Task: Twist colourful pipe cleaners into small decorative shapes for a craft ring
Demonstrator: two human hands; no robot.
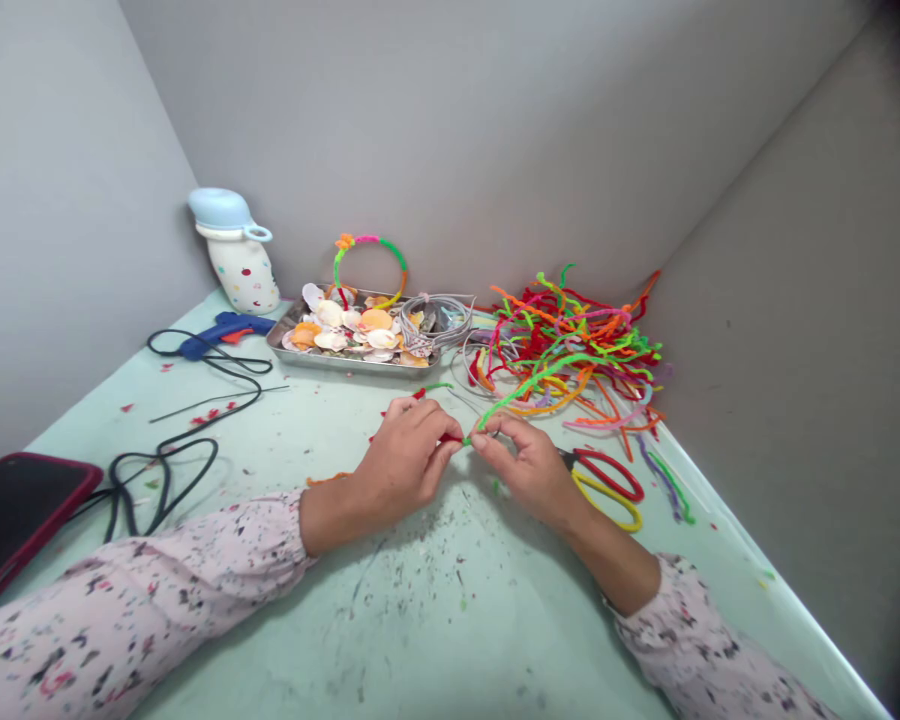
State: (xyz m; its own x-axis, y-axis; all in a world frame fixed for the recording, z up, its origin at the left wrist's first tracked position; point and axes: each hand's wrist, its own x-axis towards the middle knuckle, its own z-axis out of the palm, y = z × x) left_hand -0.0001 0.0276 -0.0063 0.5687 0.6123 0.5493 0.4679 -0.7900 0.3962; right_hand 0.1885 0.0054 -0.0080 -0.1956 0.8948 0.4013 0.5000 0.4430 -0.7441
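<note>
Between my two hands, close together above the table, is a bright green pipe cleaner (532,380) whose long free end slants up to the right. My right hand (523,462) pinches it near its lower end. A red pipe cleaner (451,437) is pinched in the fingertips of my left hand (409,450), meeting the green one there. Part of the red one is hidden behind the left hand. Beside my right wrist lie scissors (607,485) with red and yellow handles, their blades partly covered by the hand.
A metal tray (352,368) of shells stands at the back, with a colourful pipe-cleaner ring (403,255) and coiled wire (450,320). Right of it is a pipe-cleaner heap (570,330). Leftward are a bottle (240,260), blue glue gun (217,335), black cord (166,450) and phone (22,520).
</note>
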